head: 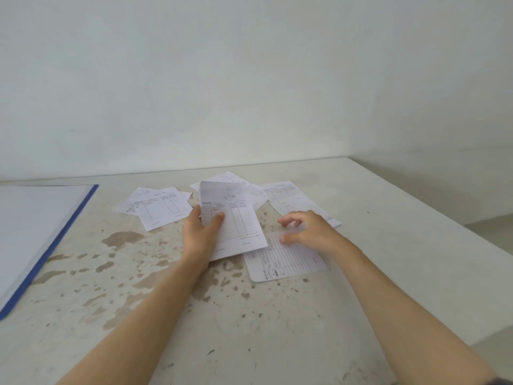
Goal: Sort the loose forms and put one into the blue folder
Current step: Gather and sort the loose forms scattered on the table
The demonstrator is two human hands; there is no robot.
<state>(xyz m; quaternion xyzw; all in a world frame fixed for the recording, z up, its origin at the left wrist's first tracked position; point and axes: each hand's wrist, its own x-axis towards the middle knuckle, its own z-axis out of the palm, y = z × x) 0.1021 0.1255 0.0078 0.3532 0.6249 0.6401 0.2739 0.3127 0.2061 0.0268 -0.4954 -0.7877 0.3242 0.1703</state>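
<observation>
My left hand pinches 1 white printed paper form, thumb on its face, fingers behind, raised above the stained pale table. The open blue plastic folder lies well to the left, nearer that hand, with its long edge diagonal and its left side cut off. My right hand, fingers loosely curled, is over a flat white form; I cannot tell if they touch.

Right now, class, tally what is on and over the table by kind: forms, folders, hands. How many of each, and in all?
Forms: at least 6, counting the held form; overlaps may hide more
Blue folder: 1
Hands: 2, left hand and right hand
Total: at least 9
</observation>
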